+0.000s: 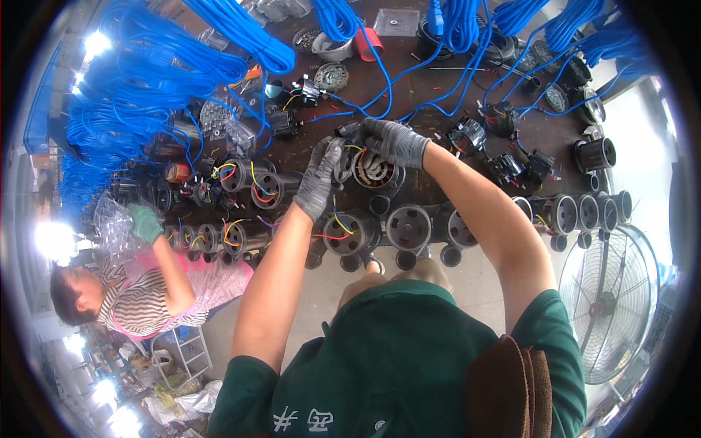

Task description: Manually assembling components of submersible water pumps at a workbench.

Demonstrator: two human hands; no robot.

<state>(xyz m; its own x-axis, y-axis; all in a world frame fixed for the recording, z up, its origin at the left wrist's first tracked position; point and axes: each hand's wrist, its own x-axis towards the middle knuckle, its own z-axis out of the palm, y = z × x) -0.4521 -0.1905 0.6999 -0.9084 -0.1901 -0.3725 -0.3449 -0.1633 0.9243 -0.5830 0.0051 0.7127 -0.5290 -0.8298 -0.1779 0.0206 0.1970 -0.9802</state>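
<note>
Both my hands wear grey knit gloves and work over one black cylindrical motor housing [378, 174] with copper windings showing in its open end. My left hand [321, 177] grips the housing's left side among yellow and blue wires. My right hand [394, 141] closes over its top rear edge, near a small black part. In front of it a second housing [349, 232] trails red, yellow and blue wires.
A row of black motor housings [409, 228] lines the table's near edge. Bundles of blue cable [146, 95] hang at the back and left. A co-worker in a striped top with a green glove [144, 223] sits at left. A floor fan [615, 299] stands at right.
</note>
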